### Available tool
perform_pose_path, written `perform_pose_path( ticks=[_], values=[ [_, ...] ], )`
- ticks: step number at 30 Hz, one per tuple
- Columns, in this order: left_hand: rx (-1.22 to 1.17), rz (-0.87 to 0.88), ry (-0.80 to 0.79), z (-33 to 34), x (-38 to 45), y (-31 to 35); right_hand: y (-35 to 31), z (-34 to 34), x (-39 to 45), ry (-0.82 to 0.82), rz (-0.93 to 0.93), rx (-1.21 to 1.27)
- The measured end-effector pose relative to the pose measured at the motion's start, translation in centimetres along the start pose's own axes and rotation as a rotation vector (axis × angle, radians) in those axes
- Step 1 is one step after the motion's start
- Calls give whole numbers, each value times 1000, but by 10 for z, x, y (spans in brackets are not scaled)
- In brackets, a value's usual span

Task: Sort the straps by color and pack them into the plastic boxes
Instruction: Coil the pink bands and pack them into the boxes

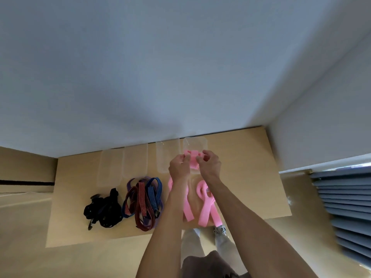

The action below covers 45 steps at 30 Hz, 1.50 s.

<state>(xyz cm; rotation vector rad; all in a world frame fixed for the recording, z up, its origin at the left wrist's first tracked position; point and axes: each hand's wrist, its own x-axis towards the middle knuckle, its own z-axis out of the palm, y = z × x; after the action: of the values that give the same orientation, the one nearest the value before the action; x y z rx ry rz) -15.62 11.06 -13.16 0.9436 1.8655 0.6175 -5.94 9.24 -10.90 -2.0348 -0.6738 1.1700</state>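
My left hand (179, 166) and my right hand (209, 165) both pinch a folded pink strap (193, 159) above the rightmost clear plastic box (201, 142). More pink straps (206, 207) lie on the table under my forearms. A bundle of red, blue and purple striped straps (143, 199) sits in the middle. A heap of black straps (104, 210) lies at the left. Three more clear boxes (168, 155) (135, 159) (109, 167) stand in a row by the wall.
The light wooden table (251, 177) stands against a grey wall. A blue slatted blind (345, 207) is at the right. The floor shows at the left and below, along with my legs and a shoe (220, 230).
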Motion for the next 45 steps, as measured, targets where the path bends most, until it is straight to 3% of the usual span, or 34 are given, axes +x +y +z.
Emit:
perform_pose_path(
  ticks=[7, 21, 27, 34, 37, 45],
  values=[
    [162, 93, -35, 22, 50, 0, -1, 35, 47, 139, -57, -173],
    [408, 239, -13, 39, 88, 0, 24, 60, 85, 227, -231, -548],
    [579, 318, 63, 37, 93, -2, 34, 62, 94, 205, -283, -625],
    [407, 383, 78, 42, 98, 3, 26, 61, 98, 227, -385, -575],
    [397, 377, 74, 43, 99, 5, 23, 59, 102, 204, -335, -595],
    [674, 549, 41, 52, 109, -8, 39, 64, 117, 54, -211, -699]
  ],
)
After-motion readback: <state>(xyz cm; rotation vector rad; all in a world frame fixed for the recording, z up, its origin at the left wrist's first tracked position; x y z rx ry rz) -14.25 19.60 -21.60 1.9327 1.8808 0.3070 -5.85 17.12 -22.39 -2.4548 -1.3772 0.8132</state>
